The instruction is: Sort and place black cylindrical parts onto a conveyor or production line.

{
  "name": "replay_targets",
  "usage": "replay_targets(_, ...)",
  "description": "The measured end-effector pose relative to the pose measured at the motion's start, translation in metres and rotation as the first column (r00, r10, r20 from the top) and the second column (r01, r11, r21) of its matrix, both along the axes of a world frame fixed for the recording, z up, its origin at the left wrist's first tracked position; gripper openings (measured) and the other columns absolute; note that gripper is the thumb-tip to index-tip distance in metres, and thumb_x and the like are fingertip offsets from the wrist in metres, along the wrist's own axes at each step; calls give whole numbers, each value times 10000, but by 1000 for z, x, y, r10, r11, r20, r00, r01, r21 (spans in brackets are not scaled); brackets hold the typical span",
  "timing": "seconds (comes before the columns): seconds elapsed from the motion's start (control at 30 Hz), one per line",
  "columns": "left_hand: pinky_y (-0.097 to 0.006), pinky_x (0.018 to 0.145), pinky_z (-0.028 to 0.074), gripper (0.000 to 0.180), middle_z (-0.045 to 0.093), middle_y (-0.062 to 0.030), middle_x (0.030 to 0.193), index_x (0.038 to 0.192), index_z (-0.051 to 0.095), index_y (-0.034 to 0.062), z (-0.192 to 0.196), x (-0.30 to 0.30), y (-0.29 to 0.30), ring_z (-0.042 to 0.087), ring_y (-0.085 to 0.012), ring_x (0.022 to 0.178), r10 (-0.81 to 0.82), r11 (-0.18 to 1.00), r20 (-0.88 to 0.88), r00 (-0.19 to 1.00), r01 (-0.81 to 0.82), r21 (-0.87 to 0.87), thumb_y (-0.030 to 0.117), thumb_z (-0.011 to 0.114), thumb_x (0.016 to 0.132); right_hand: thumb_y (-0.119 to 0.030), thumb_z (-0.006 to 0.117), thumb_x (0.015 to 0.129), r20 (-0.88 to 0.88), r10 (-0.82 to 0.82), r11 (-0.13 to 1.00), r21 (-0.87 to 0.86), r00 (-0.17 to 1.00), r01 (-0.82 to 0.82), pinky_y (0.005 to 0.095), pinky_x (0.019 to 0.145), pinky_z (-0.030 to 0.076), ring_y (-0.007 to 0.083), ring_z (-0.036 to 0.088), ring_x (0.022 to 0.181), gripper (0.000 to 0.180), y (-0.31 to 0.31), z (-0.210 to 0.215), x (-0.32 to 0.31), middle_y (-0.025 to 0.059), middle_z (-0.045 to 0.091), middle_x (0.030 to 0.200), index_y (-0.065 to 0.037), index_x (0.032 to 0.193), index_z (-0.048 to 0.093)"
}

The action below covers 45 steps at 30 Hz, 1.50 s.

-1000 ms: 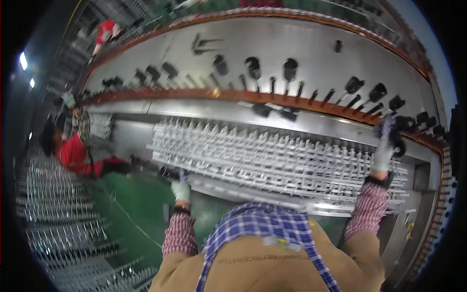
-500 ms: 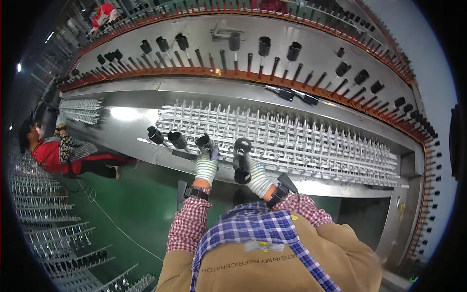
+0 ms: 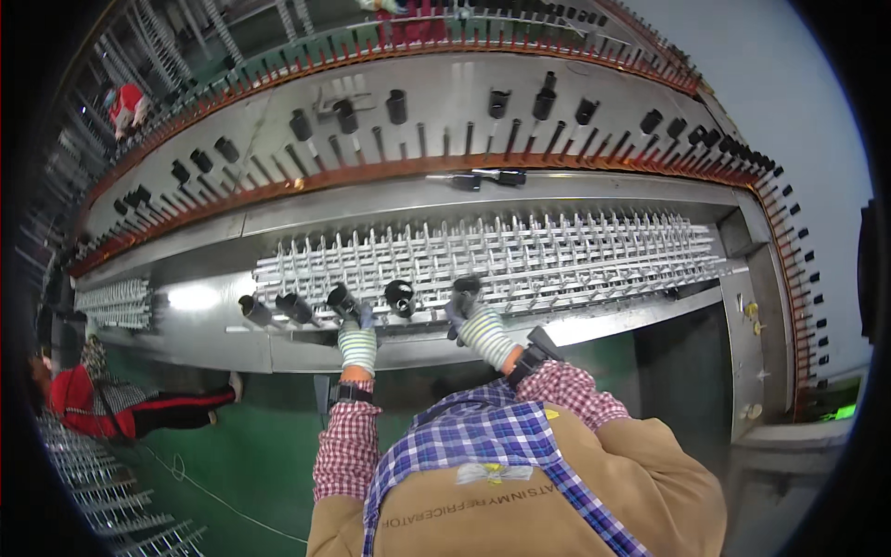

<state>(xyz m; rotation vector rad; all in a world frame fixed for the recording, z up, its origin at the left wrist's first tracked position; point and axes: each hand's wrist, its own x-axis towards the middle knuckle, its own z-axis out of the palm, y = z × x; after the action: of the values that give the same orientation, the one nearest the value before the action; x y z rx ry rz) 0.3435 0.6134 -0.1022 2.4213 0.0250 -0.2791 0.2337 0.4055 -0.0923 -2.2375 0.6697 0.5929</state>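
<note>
My left hand, in a striped glove with dark fingers, is closed at the near edge of the metal racks, right below a black open-ended cylinder. What its fingers grip is hidden. My right hand, gloved alike, is closed around another black cylinder over the near rack bar. Between the hands a black cylinder stands on the bar, its opening facing up. Two more black cylinders, one at the left end and one beside it, lean on the same bar.
Beyond the bench runs an orange-edged rail with upright pins, some carrying black cylinders. Dark-handled tools lie by it. A person in red works at the far left near another rack stack. A cable lies on the green floor.
The view has turned, shifting the bench leftward. Of two black parts in my right hand, one now stands on the bar between my hands; the other is at the bar in my right hand.
</note>
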Motion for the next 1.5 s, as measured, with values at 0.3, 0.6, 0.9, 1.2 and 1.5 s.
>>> replay_targets(0.3,-355,704,429,379,562,-189,946,1090,444,-40,-61,-2,37,548,-276,810,-192,958,394,899,85,273,208,531,816,-372,443,861,716,355,822,68,601,-566,290,768,442,160,551,870,582,-43,33,-45,146,514,1073,12,1266,279)
replay_targets(0.6,-364,925,339,661,364,-267,1232,1252,227,-74,24,-44,-38,391,-380,1113,366,927,136,920,-374,37,293,536,798,-284,553,762,560,-759,598,399,331,695,282,631,444,178,547,710,432,-459,27,-75,114,583,879,21,1063,497)
replay_targets(0.9,-280,670,441,411,538,-99,937,1131,416,8,-41,-105,-113,506,-171,782,519,835,312,796,-394,-384,-42,514,736,-386,598,715,524,-697,686,286,490,669,330,699,447,250,594,751,480,-561,94,14,138,620,735,-5,1002,537)
replay_targets(1.2,-294,842,417,638,471,-195,1139,1250,265,-21,-40,-99,-129,498,-207,992,615,787,384,689,-506,-353,-58,582,697,-324,563,800,526,-763,284,795,-376,537,227,360,338,90,436,404,220,-695,76,-103,-18,490,561,-122,744,493)
replay_targets(1.5,-352,966,294,680,335,-267,1256,1236,281,-107,16,-126,-185,356,-323,1160,506,786,296,811,-574,230,362,526,809,-124,597,743,897,-377,500,-13,232,866,282,705,437,187,555,752,207,-796,39,-112,98,600,848,-25,923,571)
